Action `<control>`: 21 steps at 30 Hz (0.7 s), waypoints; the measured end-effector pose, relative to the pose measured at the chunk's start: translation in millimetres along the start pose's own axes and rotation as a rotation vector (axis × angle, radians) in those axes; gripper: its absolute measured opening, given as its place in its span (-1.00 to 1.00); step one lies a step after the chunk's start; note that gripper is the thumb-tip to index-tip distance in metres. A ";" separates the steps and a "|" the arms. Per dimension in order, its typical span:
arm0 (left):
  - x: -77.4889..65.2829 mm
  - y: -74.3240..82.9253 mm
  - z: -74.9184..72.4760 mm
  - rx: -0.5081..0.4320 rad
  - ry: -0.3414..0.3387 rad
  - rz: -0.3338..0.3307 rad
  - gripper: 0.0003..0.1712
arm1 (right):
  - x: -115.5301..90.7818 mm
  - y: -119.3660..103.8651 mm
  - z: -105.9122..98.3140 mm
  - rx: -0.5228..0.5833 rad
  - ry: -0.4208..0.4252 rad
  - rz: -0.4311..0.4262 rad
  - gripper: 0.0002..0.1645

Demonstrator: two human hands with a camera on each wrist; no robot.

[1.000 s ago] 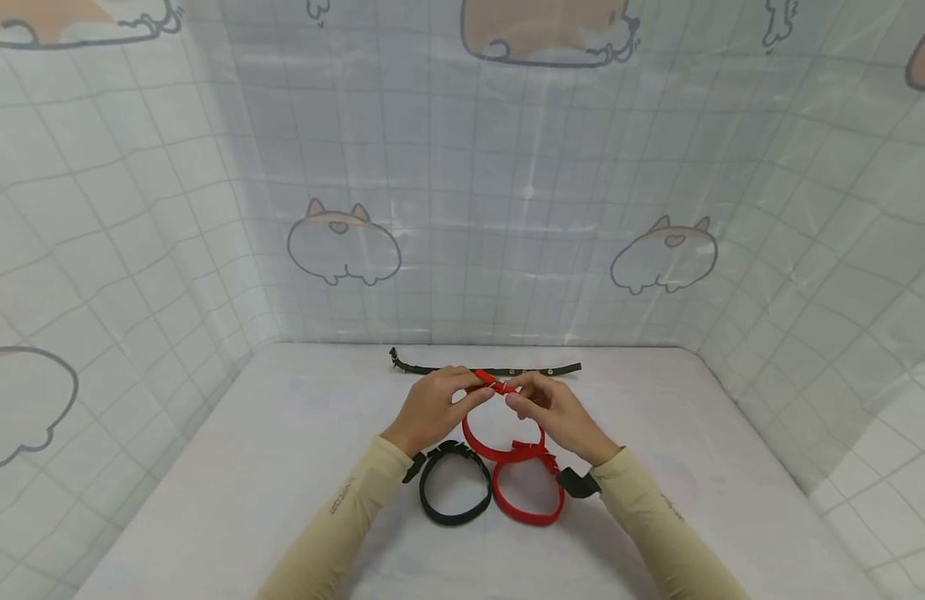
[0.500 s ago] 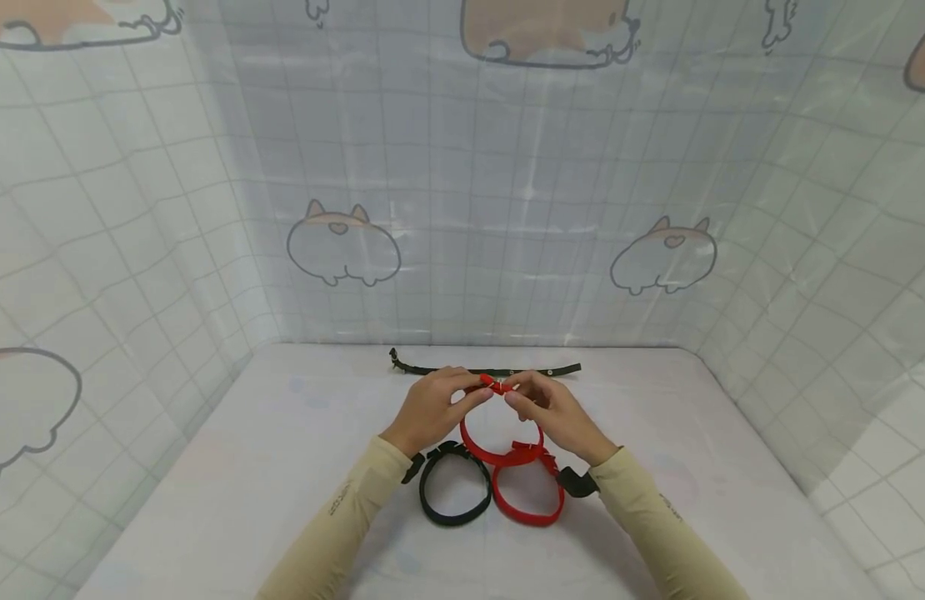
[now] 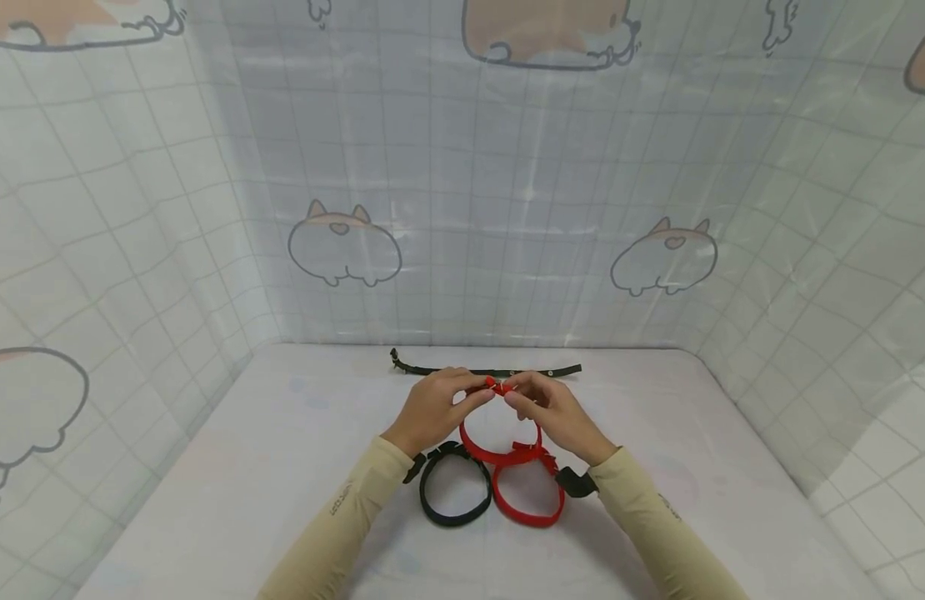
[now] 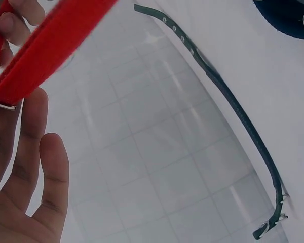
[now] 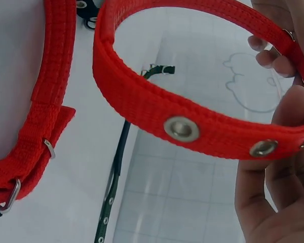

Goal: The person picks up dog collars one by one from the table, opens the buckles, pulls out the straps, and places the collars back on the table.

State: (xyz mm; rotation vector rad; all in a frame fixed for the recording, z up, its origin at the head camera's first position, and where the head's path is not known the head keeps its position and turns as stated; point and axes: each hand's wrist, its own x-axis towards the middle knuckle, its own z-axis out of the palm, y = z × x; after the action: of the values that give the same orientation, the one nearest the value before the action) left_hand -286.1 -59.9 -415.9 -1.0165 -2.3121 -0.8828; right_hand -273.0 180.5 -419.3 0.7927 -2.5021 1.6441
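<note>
A red collar (image 3: pixel 496 457) with metal eyelets and a buckle is held up between both hands, looped closed above the table. My left hand (image 3: pixel 432 407) pinches it at the buckle from the left. From the right, my right hand (image 3: pixel 558 417) pinches the eyelet strap, thumb and fingertips close to the left ones. The right wrist view shows the band (image 5: pixel 142 106) with its eyelets running into the right fingers. A metal bar and a red band (image 4: pixel 61 48) appear by the left fingers in the left wrist view. Fingers partly hide the buckle.
A second red collar (image 3: pixel 528 520), buckled in a ring, lies below the held one. Left of it rests a black ringed collar (image 3: pixel 452 521). A dark green collar (image 3: pixel 432 370) lies stretched out along the table's back edge, before a patterned curtain (image 3: pixel 500 292).
The red strap's end by the left fingertips now sticks up less, and the held loop has shifted slightly left. Both hands stay in almost the same place.
</note>
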 end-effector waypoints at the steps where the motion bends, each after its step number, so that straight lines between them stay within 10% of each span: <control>1: -0.1 0.1 0.1 -0.002 0.002 0.000 -0.73 | -0.1 0.3 0.0 0.002 0.002 0.002 -0.74; 21: -1.2 1.8 2.2 -0.004 -0.012 0.023 -0.64 | -3.1 -1.9 0.2 -0.015 0.045 0.021 -0.76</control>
State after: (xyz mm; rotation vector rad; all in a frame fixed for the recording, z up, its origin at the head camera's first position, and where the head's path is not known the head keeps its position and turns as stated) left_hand -284.4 -57.9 -417.5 -1.0510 -2.3045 -0.8749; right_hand -269.4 180.9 -418.7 0.7224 -2.4980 1.6283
